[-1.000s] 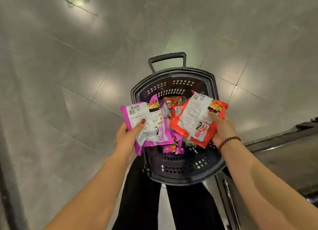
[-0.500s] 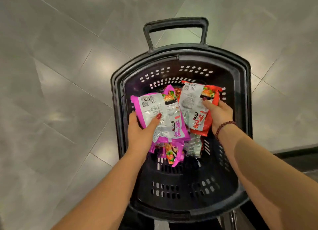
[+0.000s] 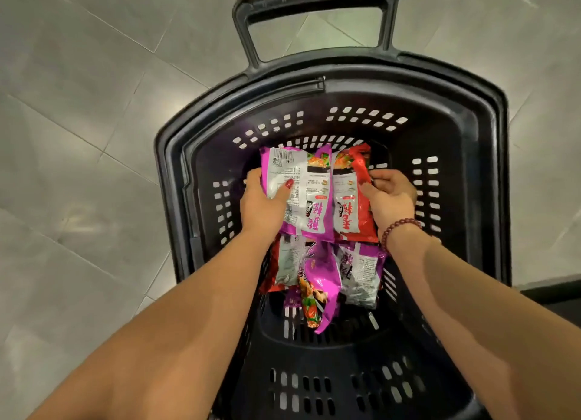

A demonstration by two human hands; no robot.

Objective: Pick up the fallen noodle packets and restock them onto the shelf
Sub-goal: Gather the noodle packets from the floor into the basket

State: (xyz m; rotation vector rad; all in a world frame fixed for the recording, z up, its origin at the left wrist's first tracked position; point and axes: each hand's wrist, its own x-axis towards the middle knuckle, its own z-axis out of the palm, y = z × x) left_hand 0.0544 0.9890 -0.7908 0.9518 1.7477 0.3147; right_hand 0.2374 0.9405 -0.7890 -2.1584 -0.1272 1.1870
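Observation:
Both my hands are down inside a black plastic basket (image 3: 176,155). My left hand (image 3: 262,204) grips a purple noodle packet (image 3: 309,193) by its left edge, thumb on top. Beside it on the right lies a red noodle packet (image 3: 352,206), which my right hand (image 3: 390,199) pinches along its right edge. The two packets sit side by side, touching, over the basket's far half. Below them several more purple and red packets (image 3: 320,281) lie loose in the basket's bottom.
The basket has a tall loop handle (image 3: 314,1) at its far side and slotted walls. Grey floor tiles (image 3: 78,136) surround it. A dark ledge (image 3: 550,290) shows at the right edge.
Both hands have gone lower into the basket with their packets, and the view has closed in on the basket. The packets now lie flatter and closer together.

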